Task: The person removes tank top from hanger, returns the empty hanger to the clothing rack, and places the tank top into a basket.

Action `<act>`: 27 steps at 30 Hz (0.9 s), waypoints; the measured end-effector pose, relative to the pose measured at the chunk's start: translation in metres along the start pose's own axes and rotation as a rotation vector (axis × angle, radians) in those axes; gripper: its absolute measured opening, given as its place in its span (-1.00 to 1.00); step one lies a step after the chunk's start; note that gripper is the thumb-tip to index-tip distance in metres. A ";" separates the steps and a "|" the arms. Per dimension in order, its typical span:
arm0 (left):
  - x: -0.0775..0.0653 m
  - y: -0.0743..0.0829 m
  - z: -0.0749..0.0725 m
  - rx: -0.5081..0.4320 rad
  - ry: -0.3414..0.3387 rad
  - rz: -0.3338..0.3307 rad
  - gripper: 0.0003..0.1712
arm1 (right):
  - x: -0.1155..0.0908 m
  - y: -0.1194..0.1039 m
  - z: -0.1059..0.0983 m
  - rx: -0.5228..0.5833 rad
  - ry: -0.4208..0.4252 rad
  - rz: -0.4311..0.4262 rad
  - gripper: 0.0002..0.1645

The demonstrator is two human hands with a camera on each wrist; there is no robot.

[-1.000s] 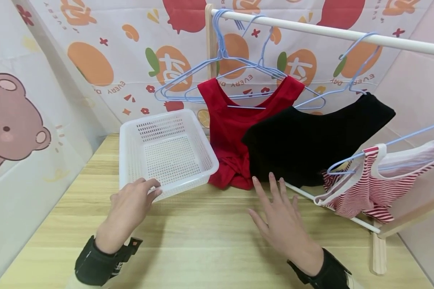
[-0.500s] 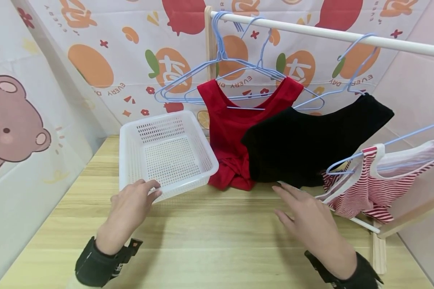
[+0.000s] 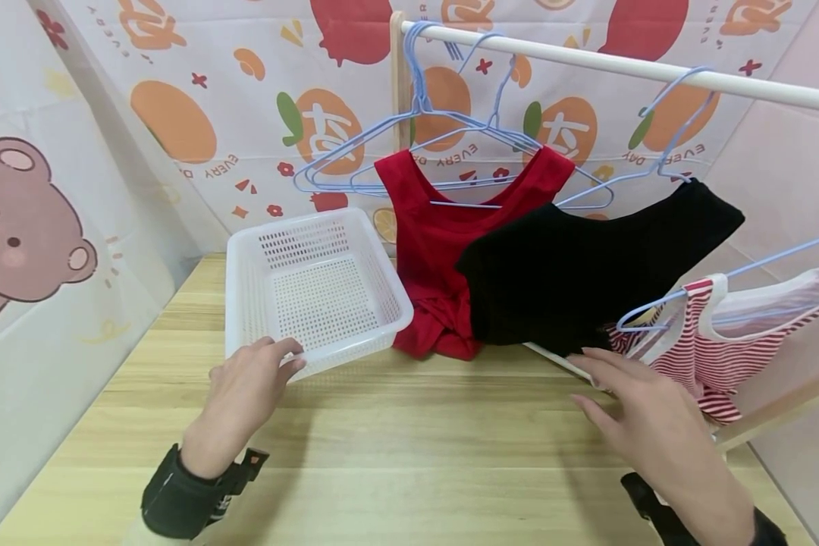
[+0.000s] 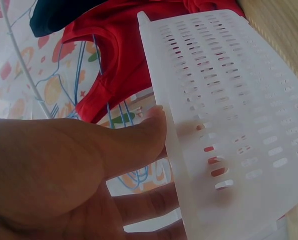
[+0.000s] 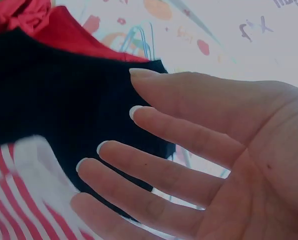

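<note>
My left hand (image 3: 246, 387) grips the near rim of a white plastic basket (image 3: 358, 340), the thumb on one side of the wall and fingers on the other in the left wrist view. The basket's perforated floor shows bare. My right hand (image 3: 655, 406), fingers spread and holding nothing, hovers above the table near a striped red-and-white tank top (image 3: 710, 345). In the right wrist view its fingers overlap a black garment (image 5: 84, 90). That black garment hangs from a blue hanger, in front of a red tank top (image 3: 437, 243). Whether the fingertips touch any cloth I cannot tell.
A clothes rack with a white rail (image 3: 587, 61) runs along the back and right. Several blue hangers (image 3: 419, 110) bunch at its left end. Beneath lies a wooden table (image 3: 409, 462). A patterned sheet (image 3: 246, 136) covers the back wall.
My right hand has moved right, from in front of the black garment to the striped tank top. My left hand and the basket have stayed in place.
</note>
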State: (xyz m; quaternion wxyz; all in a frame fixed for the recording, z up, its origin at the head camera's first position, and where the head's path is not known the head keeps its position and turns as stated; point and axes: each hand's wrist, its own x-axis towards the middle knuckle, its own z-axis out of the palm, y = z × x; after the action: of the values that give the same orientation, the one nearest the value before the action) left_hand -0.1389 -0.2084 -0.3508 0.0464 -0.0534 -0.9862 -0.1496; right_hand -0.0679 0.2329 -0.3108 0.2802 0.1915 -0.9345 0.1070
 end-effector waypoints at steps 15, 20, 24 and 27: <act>-0.001 -0.002 0.000 -0.002 -0.008 -0.004 -0.78 | -0.009 0.029 -0.042 0.047 0.226 0.086 -0.10; -0.001 -0.003 0.000 -0.004 -0.005 -0.006 -0.78 | -0.007 0.044 -0.047 0.034 0.306 0.120 -0.03; -0.001 -0.003 0.000 -0.005 -0.009 -0.006 -0.78 | -0.007 0.060 -0.045 0.100 0.327 0.153 0.09; -0.001 -0.003 0.000 -0.007 -0.019 -0.008 -0.77 | -0.007 0.069 -0.046 0.186 0.327 0.194 -0.07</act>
State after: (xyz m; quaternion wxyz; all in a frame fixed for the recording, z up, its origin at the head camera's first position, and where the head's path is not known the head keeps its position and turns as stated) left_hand -0.1379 -0.2117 -0.3516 0.0363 -0.0511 -0.9863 -0.1528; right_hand -0.0693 0.3111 -0.2834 0.3976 0.1059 -0.8768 0.2488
